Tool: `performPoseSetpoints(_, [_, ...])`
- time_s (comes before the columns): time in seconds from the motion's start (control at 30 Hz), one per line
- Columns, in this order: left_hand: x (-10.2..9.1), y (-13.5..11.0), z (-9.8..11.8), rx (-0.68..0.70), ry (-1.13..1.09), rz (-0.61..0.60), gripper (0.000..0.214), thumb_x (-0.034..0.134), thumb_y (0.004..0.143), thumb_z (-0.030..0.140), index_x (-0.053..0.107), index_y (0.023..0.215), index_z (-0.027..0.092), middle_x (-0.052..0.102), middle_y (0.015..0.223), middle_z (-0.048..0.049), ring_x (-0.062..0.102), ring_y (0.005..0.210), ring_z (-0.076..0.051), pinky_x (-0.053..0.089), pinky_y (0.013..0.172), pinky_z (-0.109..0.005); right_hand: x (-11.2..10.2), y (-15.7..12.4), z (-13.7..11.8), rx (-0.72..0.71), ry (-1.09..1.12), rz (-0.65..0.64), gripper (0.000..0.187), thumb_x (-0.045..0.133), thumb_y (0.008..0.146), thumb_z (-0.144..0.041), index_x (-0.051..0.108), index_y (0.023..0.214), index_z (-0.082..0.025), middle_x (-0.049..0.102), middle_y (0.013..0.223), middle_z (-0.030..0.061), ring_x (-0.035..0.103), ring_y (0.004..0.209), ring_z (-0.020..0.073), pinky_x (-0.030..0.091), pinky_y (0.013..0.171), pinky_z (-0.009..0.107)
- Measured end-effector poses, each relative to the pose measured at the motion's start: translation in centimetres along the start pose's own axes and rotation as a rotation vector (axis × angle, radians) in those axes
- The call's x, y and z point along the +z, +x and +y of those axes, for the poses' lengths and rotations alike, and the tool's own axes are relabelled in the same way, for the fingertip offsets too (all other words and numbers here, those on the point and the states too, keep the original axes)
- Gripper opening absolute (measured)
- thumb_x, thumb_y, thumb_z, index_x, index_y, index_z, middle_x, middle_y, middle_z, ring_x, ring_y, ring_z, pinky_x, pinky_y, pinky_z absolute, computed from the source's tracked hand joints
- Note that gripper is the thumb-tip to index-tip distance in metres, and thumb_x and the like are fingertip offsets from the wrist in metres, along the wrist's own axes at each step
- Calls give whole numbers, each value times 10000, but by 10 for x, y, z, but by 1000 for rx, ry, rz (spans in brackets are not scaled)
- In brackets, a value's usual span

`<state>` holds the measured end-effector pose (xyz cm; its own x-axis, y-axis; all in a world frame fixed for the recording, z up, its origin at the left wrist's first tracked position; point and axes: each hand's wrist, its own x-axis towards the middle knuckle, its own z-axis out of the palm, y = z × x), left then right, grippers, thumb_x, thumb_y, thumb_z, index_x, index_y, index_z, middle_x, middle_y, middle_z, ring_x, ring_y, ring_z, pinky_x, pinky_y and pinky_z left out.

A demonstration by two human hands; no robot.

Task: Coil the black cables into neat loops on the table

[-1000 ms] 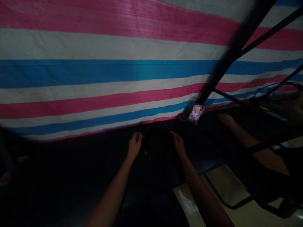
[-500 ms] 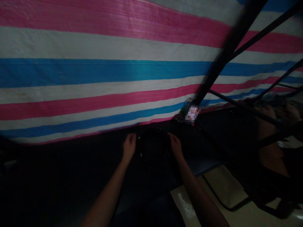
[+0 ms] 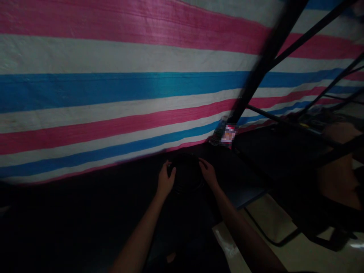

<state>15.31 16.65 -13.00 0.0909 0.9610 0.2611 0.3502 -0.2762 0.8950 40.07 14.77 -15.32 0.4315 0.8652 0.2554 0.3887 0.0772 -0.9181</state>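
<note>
A dark ring that looks like a coil of black cable (image 3: 187, 187) lies on the black tabletop (image 3: 113, 212); poor light hides its detail. My left hand (image 3: 166, 180) is at the coil's left side, thumb on the inner side and fingers on the outer side, so it grips the bundle. On the opposite side my right hand (image 3: 208, 172) has its curled fingers and thumb at the upper right of the ring, holding it there.
A striped plastic sheet (image 3: 127, 87) hangs behind the table. A black metal frame post (image 3: 256, 79) slants up on the right, with a small clear packet (image 3: 218, 134) at its foot. Another person's arm (image 3: 338, 170) is at far right. A stool (image 3: 278, 242) stands below.
My left hand has moved right, from beside the coil onto its left side, and its thumb has spread over the ring. My right hand stays at the right side. The view has shifted slightly.
</note>
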Motion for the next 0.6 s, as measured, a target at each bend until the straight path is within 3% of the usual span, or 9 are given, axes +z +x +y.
performPoseSetpoints(0.23, [-2,6,-5,80,-3,-138,405,627,918,312,564,1307,219,418,1633,-170,418,1494,-302,330,1222,-521,-1,21,6,13,-43,27,397,619,849,-481,806,1064,-205,779,1152,119,703,1145,326,483,1083,531])
performPoseSetpoints(0.43, [-9,0,0,116,57,-216,518,645,921,369,500,1395,218,212,1716,-185,265,1564,-328,270,1243,-554,-1,18,6,8,-54,22,431,629,845,-482,786,1133,-204,757,1221,116,682,1193,322,481,1091,511])
performPoseSetpoints(0.5, [-15,-6,3,128,91,-266,647,707,883,425,466,1449,223,127,1736,-182,218,1576,-344,268,1245,-554,-1,16,7,4,-65,28,440,614,855,-473,777,1157,-198,749,1241,121,672,1209,320,478,1095,507])
performPoseSetpoints(0.6, [-24,-14,7,148,155,-369,995,907,662,485,439,1510,260,64,1746,-175,184,1574,-410,277,1236,-591,-1,14,8,0,-79,37,436,588,866,-456,776,1156,-192,752,1231,124,674,1202,315,482,1091,502])
